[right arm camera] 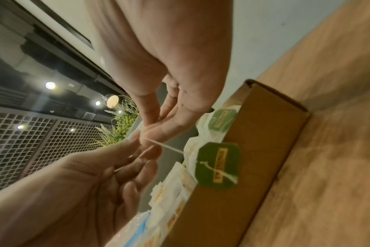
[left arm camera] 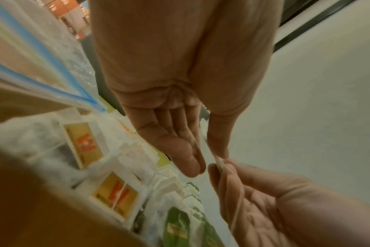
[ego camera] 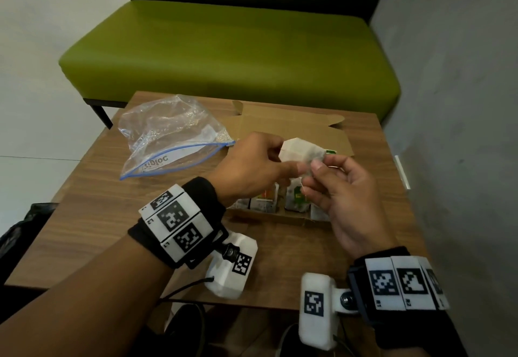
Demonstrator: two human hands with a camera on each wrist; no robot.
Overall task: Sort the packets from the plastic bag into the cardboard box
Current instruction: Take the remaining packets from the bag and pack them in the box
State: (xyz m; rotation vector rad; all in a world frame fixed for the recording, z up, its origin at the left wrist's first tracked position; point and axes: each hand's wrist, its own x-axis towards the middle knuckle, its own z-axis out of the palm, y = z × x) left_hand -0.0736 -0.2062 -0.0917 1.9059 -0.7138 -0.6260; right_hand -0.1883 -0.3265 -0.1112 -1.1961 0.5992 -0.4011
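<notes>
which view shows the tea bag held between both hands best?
Head view: the white tea bag shows nearly whole above the cardboard box, pinched by the left hand and right hand. The left wrist view catches only its thin edge; the right wrist view mostly its string.

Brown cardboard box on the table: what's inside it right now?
The brown cardboard box holds white packets standing in rows, some with orange-yellow labels, some with green labels. Both hands, left hand and right hand, and the packet they hold cover the box's middle.
</notes>
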